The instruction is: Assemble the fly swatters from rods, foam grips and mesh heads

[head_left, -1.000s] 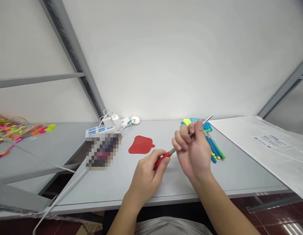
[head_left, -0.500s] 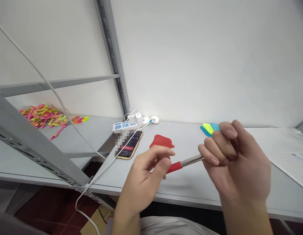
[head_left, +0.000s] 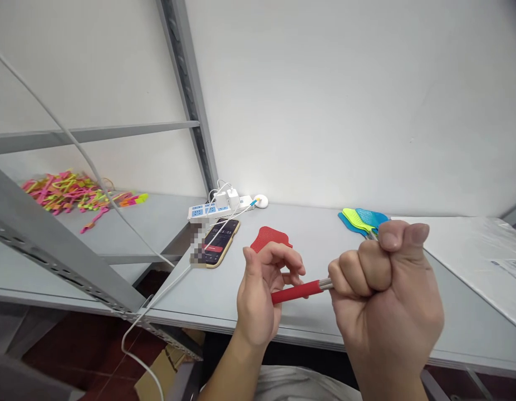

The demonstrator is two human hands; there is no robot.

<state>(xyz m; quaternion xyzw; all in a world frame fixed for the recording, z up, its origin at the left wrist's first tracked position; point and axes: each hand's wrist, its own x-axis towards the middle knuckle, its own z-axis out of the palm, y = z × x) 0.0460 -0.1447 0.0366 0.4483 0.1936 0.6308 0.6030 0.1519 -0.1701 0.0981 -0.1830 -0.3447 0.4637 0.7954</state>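
Observation:
My right hand (head_left: 385, 295) is closed in a fist round the metal rods of a fly swatter handle (head_left: 297, 292) with a red grip. The red grip points left, its end against the palm of my left hand (head_left: 261, 298). My left thumb stands up, away from the grip, and the left fingers are loosely bent and apart, some partly behind it. Beyond my left hand, a red mesh fly swatter head (head_left: 271, 237) lies on the table. Behind my right hand are blue and yellow-green fly swatters (head_left: 360, 220), their lower parts hidden.
A phone (head_left: 219, 242) showing a timer lies left on the grey table (head_left: 191, 303), near a white power strip (head_left: 207, 210) with plugs. A white cable hangs across the left. Colourful strips (head_left: 65, 192) are piled beyond the metal rack post (head_left: 65, 239). Plastic packaging (head_left: 470, 245) lies right.
My left hand has turned and opened, its thumb lifting off the red grip, whose end now meets the palm. My right fist has shifted left and down, and less of the metal rods shows.

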